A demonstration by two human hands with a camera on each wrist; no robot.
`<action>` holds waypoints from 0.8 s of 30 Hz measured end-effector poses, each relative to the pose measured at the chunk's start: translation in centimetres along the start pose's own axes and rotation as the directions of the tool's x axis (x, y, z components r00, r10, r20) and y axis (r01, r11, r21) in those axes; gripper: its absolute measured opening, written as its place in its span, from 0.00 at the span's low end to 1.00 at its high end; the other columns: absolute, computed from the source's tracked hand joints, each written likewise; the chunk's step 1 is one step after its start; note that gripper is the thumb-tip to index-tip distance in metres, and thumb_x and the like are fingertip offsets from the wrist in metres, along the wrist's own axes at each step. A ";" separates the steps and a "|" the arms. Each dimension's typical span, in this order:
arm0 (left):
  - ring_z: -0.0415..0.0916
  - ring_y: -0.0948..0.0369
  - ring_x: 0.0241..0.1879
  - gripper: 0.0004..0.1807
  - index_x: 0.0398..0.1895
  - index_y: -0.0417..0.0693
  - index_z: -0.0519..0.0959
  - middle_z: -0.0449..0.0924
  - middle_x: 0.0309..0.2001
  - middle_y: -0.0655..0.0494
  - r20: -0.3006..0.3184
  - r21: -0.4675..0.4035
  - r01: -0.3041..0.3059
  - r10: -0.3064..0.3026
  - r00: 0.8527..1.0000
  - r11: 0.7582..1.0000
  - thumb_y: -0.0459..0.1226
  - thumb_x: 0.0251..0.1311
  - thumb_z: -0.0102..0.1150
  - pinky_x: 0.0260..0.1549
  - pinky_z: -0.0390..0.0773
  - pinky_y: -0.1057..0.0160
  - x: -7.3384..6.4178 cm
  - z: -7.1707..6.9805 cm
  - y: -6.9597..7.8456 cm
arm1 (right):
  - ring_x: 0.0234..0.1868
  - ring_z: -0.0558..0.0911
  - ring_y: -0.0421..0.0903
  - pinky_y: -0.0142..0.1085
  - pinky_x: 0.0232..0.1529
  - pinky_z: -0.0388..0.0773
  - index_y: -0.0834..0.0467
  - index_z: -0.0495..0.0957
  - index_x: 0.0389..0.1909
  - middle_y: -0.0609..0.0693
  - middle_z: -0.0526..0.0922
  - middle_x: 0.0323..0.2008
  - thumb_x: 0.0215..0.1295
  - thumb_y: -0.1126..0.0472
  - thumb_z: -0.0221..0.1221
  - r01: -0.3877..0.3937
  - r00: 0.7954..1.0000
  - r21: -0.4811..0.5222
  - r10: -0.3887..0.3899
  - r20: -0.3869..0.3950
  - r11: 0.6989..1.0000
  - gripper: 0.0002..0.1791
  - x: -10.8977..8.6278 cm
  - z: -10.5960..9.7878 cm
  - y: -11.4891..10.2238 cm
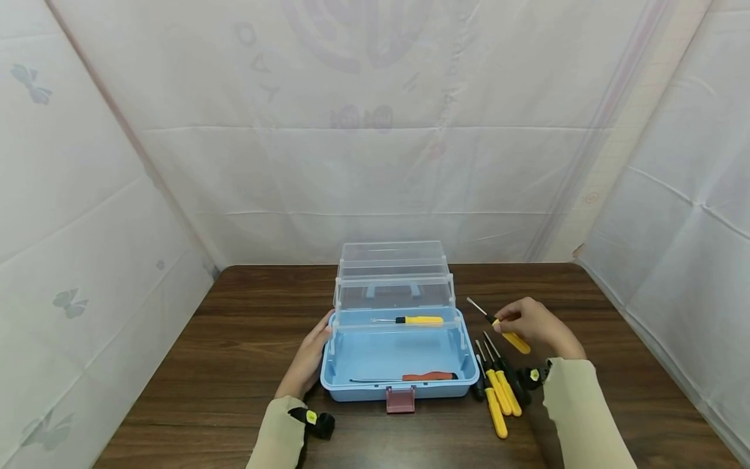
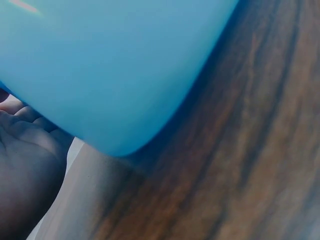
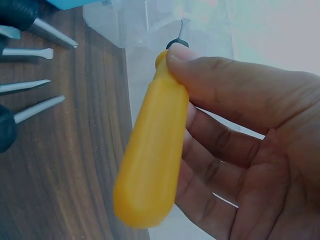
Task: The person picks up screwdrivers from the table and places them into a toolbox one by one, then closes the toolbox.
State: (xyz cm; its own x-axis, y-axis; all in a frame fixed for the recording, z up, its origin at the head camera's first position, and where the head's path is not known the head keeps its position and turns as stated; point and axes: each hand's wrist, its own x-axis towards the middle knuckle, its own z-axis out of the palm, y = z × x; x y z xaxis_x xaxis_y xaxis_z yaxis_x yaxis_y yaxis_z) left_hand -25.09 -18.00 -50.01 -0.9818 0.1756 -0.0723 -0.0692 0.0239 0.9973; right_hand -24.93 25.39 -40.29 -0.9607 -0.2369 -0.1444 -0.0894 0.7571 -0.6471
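Observation:
A light blue toolbox (image 1: 346, 389) stands on the table with its clear lid raised at the back. My left hand (image 1: 310, 357) holds its left side, thumb at the rim and fingers along the outer wall; in the left wrist view the blue wall (image 2: 115, 75) hides part of that hand. To the right of the box, my right hand (image 1: 539, 326) pinches a yellow-handled screwdriver (image 1: 515, 342) near the collar between thumb and fingers. Its blade points up and left, toward the box. In the right wrist view, the yellow handle (image 3: 150, 160) hangs below the thumb.
Several yellow- and black-handled screwdrivers (image 1: 497, 407) lie bunched against the box's right side. Inside the box, a red-handled screwdriver (image 1: 430, 376) lies along the front, and another yellow screwdriver (image 1: 423, 320) sits in the clear tray. White cloth (image 1: 375, 182) hangs behind the table.

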 end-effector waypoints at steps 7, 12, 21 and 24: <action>0.40 0.46 0.76 0.28 0.76 0.53 0.50 0.43 0.77 0.48 0.009 0.007 -0.006 0.006 1.000 1.000 0.45 0.76 0.34 0.70 0.46 0.41 0.0 0.0 0.1 | 0.35 0.80 0.46 0.41 0.35 0.82 0.66 0.82 0.46 0.57 0.84 0.39 0.63 0.59 0.62 0.016 1.000 -0.013 -0.017 -0.006 1.000 0.15 0.5 -0.5 -0.7; 0.40 0.46 0.76 0.29 0.76 0.54 0.50 0.44 0.77 0.48 0.007 0.008 -0.009 0.009 1.000 1.000 0.46 0.75 0.35 0.70 0.46 0.41 0.0 -0.1 0.0 | 0.35 0.80 0.45 0.40 0.36 0.82 0.65 0.82 0.46 0.55 0.84 0.39 0.64 0.60 0.61 0.056 0.998 -0.025 -0.056 -0.004 0.998 0.15 1.0 -0.8 -1.4; 0.40 0.45 0.76 0.29 0.76 0.54 0.50 0.44 0.77 0.48 0.008 0.011 -0.012 0.012 1.000 1.000 0.46 0.75 0.35 0.70 0.47 0.40 0.0 -0.1 0.0 | 0.33 0.79 0.44 0.37 0.35 0.81 0.65 0.82 0.46 0.55 0.85 0.38 0.65 0.60 0.61 0.118 0.993 -0.030 -0.118 0.009 0.993 0.15 2.0 -1.0 -2.5; 0.40 0.45 0.76 0.29 0.76 0.53 0.50 0.44 0.77 0.47 0.007 0.011 -0.013 0.012 1.000 1.000 0.47 0.75 0.35 0.70 0.47 0.40 0.0 0.0 0.0 | 0.32 0.79 0.43 0.37 0.35 0.81 0.66 0.82 0.47 0.55 0.85 0.39 0.65 0.60 0.60 0.151 0.989 -0.033 -0.150 0.011 0.988 0.15 2.5 -0.9 -2.7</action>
State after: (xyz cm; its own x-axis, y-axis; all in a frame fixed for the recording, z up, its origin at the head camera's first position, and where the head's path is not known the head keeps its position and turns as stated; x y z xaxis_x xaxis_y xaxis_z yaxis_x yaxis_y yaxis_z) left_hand -25.13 -18.04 -50.06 -0.9814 0.1826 -0.0600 -0.0550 0.0323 0.9980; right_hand -27.28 23.34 -38.22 -0.9335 -0.3545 -0.0533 -0.2417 0.7322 -0.6367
